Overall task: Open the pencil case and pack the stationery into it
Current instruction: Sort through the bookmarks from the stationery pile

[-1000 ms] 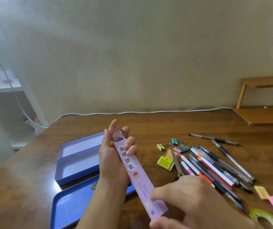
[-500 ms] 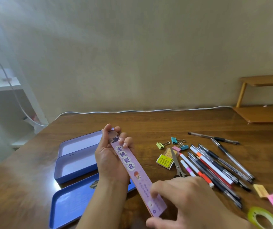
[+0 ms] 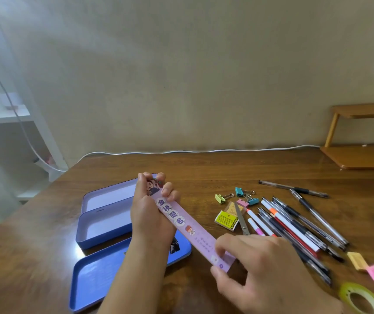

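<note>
1. Two hands hold a purple ruler slantwise above the table, beside the open blue pencil case.
2. Left hand curls its fingers round the ruler's far end.
3. Right hand pinches the near end between thumb and forefinger.
4. Pens, clips and scissors lie to the right.

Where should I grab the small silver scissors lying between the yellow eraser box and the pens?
Probably by the blades: the small silver scissors lie flat, tips pointing away, and the right hand hides their near end. Pinch across the narrow closed blades from above; the yellow eraser box and white pens crowd both sides.
</note>
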A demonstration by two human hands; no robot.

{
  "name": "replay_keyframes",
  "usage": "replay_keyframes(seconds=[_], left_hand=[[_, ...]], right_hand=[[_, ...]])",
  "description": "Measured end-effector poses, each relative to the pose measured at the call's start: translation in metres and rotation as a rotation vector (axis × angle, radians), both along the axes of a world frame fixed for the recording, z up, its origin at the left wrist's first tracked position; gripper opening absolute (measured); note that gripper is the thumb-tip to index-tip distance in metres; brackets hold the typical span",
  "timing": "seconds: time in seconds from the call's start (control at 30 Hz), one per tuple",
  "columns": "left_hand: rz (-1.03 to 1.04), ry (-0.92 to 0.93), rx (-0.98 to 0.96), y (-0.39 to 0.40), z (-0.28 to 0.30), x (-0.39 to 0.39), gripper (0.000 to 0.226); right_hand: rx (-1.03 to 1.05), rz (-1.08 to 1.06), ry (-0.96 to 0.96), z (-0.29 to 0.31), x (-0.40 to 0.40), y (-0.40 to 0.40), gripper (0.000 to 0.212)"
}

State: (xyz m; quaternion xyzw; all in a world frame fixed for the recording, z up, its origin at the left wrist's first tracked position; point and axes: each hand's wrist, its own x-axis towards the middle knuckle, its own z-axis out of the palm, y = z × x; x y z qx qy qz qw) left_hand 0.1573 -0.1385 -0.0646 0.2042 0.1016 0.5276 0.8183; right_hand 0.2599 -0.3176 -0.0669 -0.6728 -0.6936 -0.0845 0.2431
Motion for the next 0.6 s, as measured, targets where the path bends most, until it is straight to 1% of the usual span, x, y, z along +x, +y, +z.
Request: replay_keyframes(seconds=[0.1,0.2,0.23,0.3,0.4,0.47,0.6], left_hand=[[0.001,0.044,-0.043,0.001,-0.001,-0.001,0.032],[0.037,0.063,-0.092,-0.004,0.006,-0.004,0.044],[0.057,0.047,-0.104,-0.006,0.009,-0.006,0.044],[0.099,0.007,-0.123,-0.013,0.015,-0.011,0.040],[0.124,-0.055,-0.146,-0.028,0.024,-0.015,0.037],[0.150,-0.082,-0.136,-0.035,0.031,-0.018,0.032],[0.273,0.007,-0.029,-0.037,0.037,-0.035,0.033]], right_hand=[[0.018,-0.069,-0.003,-0.001,0.003,0.003,0.022],[-0.022,-0.109,0.017,0.000,0.003,0.003,0.022],[-0.043,-0.109,0.025,-0.001,0.003,0.004,0.023],[-0.114,-0.085,0.105,-0.001,0.003,0.004,0.030],[-0.121,-0.072,0.173,0.003,0.001,0.008,0.034],[-0.094,-0.062,0.159,0.011,-0.003,0.011,0.032],[-0.067,-0.017,0.112,0.033,-0.021,0.025,0.024]])
